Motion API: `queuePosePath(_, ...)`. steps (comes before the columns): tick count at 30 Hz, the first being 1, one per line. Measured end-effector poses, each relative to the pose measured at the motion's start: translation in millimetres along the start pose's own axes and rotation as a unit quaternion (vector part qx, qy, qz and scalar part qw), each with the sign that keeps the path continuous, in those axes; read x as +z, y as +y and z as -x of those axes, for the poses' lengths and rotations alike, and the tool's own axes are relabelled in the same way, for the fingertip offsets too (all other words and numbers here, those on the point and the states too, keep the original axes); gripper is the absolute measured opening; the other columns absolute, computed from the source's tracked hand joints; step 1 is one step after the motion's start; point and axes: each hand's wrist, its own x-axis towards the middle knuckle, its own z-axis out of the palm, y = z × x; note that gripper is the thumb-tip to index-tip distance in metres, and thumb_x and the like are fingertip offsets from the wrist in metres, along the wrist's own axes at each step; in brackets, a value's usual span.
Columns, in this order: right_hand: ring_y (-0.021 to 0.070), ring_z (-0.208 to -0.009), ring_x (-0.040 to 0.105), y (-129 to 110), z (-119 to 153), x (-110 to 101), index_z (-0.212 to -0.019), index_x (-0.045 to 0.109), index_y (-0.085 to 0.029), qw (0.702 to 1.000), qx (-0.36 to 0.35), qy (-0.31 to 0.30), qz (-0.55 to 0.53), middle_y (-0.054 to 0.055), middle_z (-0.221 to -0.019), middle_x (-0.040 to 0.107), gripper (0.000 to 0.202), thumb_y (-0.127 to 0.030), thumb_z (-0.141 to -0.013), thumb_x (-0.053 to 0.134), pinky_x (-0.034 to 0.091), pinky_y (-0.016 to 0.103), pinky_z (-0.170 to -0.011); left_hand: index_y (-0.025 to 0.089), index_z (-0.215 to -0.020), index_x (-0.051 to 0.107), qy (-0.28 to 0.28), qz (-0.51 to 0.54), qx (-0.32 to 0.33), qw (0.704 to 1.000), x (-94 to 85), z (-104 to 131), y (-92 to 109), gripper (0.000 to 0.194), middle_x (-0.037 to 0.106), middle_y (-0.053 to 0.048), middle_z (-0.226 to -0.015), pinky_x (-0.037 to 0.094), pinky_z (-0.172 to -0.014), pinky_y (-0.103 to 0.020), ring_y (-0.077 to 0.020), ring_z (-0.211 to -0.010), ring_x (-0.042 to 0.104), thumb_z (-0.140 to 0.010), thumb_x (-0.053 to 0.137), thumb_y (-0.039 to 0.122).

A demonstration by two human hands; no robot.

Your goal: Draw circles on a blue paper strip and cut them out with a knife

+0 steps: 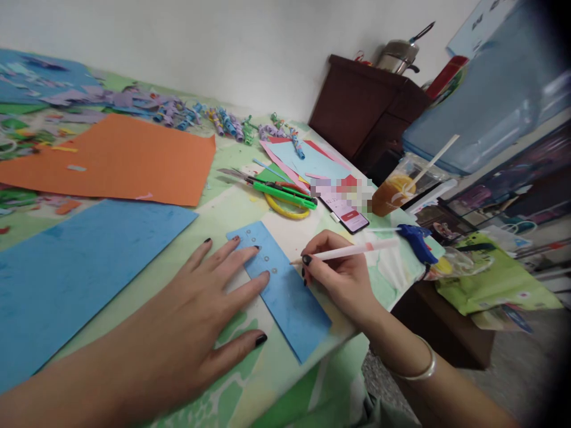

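Note:
A blue paper strip (pixel 297 309) lies slantwise on the table, with several small round pencil marks near its far end. My left hand (pixel 223 291) is spread flat, its fingertips resting on the strip's left side and holding nothing. In my right hand (pixel 339 273) a pale pink pencil (pixel 357 249) is pinched between thumb and fingers. The pencil's tip meets or hovers just over the strip's right edge; I cannot tell which. Beyond the strip lie a green utility knife (pixel 285 193) and yellow-handled scissors (pixel 285 208).
Orange paper (pixel 134 160) and a large blue sheet (pixel 89 273) lie at left, with paper scraps and curled paper pieces (pixel 227 122) behind. A phone (pixel 345 211), an iced drink cup (pixel 395 187) and a blue glue gun (pixel 418 242) are at right, near the table's edge.

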Motion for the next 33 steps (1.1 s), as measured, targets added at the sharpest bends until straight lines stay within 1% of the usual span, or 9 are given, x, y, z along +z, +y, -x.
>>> queuePosePath(2,0.0082,-0.049,0.056,-2,6,0,-0.078,0.057,-0.020,1.000,-0.002,0.001,0.001,-0.004,-0.063,0.060,0.013,-0.019,-0.079,0.070,0.047,0.020,-0.046,0.029,-0.147,0.050,-0.013,0.009,0.002,1.000,-0.8,-1,1,0.055,0.049,-0.011,-0.155,0.041,-0.106,-0.070,-0.0447,-0.142,0.042,-0.097,0.054,0.052)
queuePosePath(4,0.0089,-0.052,0.058,-2,13,-1,-0.079,0.056,-0.020,1.000,-0.009,-0.006,0.009,-0.003,-0.066,0.060,0.013,-0.021,-0.083,0.068,0.047,0.021,-0.048,0.030,-0.147,0.050,-0.023,0.016,-0.001,1.000,-1.9,-2,1,0.054,0.051,-0.008,-0.153,0.039,-0.106,-0.074,-0.0458,-0.144,0.039,-0.097,0.053,0.052)
queuePosePath(8,0.0123,-0.063,0.063,-5,28,-4,-0.086,0.056,-0.021,0.996,-0.047,-0.025,0.070,0.000,-0.072,0.063,0.014,-0.029,-0.094,0.063,0.048,0.024,-0.054,0.031,-0.144,0.053,-0.022,0.024,-0.005,0.999,-4.2,-2,3,0.050,0.055,-0.007,-0.149,0.027,-0.107,-0.084,-0.0483,-0.146,0.033,-0.097,0.052,0.048)
queuePosePath(13,0.0115,-0.062,0.059,-9,45,-7,-0.098,0.054,-0.022,0.979,-0.071,-0.113,0.151,0.001,-0.078,0.066,0.010,-0.031,-0.100,0.057,0.046,0.025,-0.054,0.026,-0.145,0.051,-0.025,0.013,0.004,1.000,-5.8,-2,5,0.052,0.056,-0.012,-0.148,0.029,-0.103,-0.086,-0.0490,-0.145,0.035,-0.098,0.050,0.047)
queuePosePath(17,0.0100,-0.059,0.055,-4,46,-7,-0.096,0.051,-0.021,0.973,-0.075,-0.120,0.184,0.000,-0.077,0.064,0.013,-0.033,-0.101,0.054,0.043,0.024,-0.052,0.026,-0.145,0.051,-0.039,0.015,0.002,0.999,-5.4,-2,5,0.052,0.054,-0.012,-0.150,0.026,-0.106,-0.084,-0.0476,-0.144,0.036,-0.099,0.049,0.048)
queuePosePath(20,0.0111,-0.062,0.057,0,44,-7,-0.096,0.050,-0.021,0.973,-0.080,-0.119,0.180,0.000,-0.077,0.063,0.015,-0.035,-0.102,0.053,0.043,0.024,-0.053,0.025,-0.142,0.056,-0.035,0.010,-0.003,0.999,-5.2,-4,7,0.050,0.056,-0.012,-0.148,0.021,-0.111,-0.081,-0.0462,-0.145,0.036,-0.099,0.047,0.048)
queuePosePath(26,0.0127,-0.067,0.062,3,47,-7,-0.096,0.050,-0.022,0.977,-0.090,-0.104,0.163,0.001,-0.077,0.064,0.015,-0.035,-0.102,0.053,0.045,0.025,-0.054,0.019,-0.135,0.063,-0.038,0.003,0.001,0.999,-9.1,-8,12,0.051,0.059,-0.015,-0.144,0.041,-0.108,-0.063,-0.0429,-0.136,0.048,-0.097,0.046,0.049)
queuePosePath(30,0.0137,-0.067,0.064,3,50,-6,-0.096,0.050,-0.022,0.978,-0.086,-0.096,0.165,0.001,-0.075,0.064,0.015,-0.036,-0.101,0.053,0.047,0.025,-0.056,0.017,-0.137,0.062,-0.044,-0.003,0.007,0.999,-10.4,-8,13,0.052,0.057,-0.018,-0.145,0.041,-0.107,-0.065,-0.0447,-0.136,0.047,-0.098,0.044,0.047)
queuePosePath(33,0.0141,-0.066,0.064,5,51,-5,-0.095,0.051,-0.022,0.980,-0.082,-0.084,0.160,0.002,-0.076,0.065,0.017,-0.038,-0.101,0.055,0.049,0.025,-0.056,0.022,-0.140,0.059,-0.047,0.009,0.014,0.999,-9.8,-6,11,0.049,0.055,-0.017,-0.148,0.038,-0.109,-0.066,-0.0445,-0.138,0.046,-0.098,0.047,0.044)
